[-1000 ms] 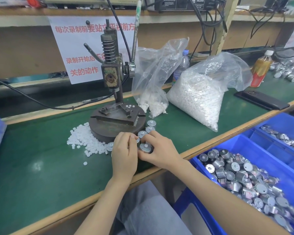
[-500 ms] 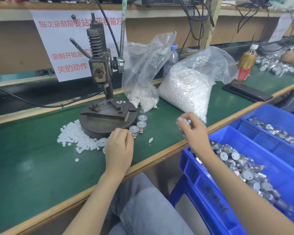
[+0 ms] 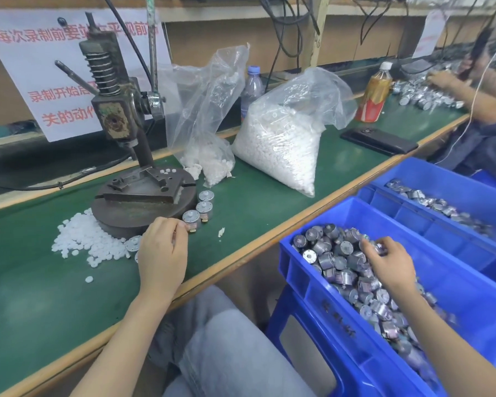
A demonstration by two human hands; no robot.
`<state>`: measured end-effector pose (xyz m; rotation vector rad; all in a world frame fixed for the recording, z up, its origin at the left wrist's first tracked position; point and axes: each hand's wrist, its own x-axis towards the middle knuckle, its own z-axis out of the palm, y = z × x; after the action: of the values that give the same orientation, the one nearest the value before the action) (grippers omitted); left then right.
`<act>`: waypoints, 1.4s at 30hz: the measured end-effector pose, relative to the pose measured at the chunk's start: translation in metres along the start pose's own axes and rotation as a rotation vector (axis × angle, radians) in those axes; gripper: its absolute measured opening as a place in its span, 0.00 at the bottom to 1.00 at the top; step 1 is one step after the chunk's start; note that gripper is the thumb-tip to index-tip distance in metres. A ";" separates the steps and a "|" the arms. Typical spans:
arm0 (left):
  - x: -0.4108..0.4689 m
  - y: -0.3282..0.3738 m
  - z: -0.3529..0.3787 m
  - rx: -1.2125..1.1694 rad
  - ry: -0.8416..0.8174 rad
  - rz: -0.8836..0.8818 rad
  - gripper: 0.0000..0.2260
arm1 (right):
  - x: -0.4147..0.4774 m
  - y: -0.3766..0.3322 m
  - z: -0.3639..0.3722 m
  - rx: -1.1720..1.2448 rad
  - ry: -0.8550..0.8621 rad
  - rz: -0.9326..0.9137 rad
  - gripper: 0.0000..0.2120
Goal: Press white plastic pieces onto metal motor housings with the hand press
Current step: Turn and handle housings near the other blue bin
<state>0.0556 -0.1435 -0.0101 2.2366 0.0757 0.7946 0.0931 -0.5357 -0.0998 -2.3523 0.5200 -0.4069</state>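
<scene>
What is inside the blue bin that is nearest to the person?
The blue bin holds a heap of metal motor housings. The right hand reaches into them and covers some; the lower layers and the floor are hidden.

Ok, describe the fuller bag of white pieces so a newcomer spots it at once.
Start at the dark iron hand press on the green bench mat. Two clear plastic bags stand to its right; take the farther one, the bulging clear bag of white plastic pieces. Its neighbour, the slack clear bag, holds only a small heap.
</scene>
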 end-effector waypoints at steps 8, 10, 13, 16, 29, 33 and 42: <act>0.000 -0.001 0.001 0.024 -0.016 0.001 0.15 | 0.034 -0.004 0.023 -0.169 -0.029 0.067 0.24; 0.000 -0.002 0.002 0.039 -0.020 0.005 0.15 | 0.040 -0.003 0.028 -0.201 -0.027 0.099 0.26; 0.000 -0.003 0.001 0.063 -0.018 0.009 0.15 | 0.046 0.001 0.031 -0.208 0.018 0.154 0.26; 0.001 -0.002 0.003 0.101 -0.019 0.018 0.15 | 0.053 0.008 0.032 -0.166 0.072 0.208 0.25; -0.001 -0.003 0.002 0.140 -0.019 0.040 0.12 | 0.055 0.012 0.026 -0.159 0.010 0.347 0.28; 0.000 0.000 0.001 0.097 -0.007 0.043 0.13 | 0.044 -0.037 0.021 -0.064 0.114 0.077 0.23; 0.003 -0.002 -0.008 -0.156 0.254 -0.155 0.11 | -0.061 -0.197 0.053 0.186 -0.118 -0.676 0.17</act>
<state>0.0541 -0.1366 -0.0054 1.9493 0.2953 0.9606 0.1120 -0.3423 -0.0120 -2.2971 -0.3754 -0.5812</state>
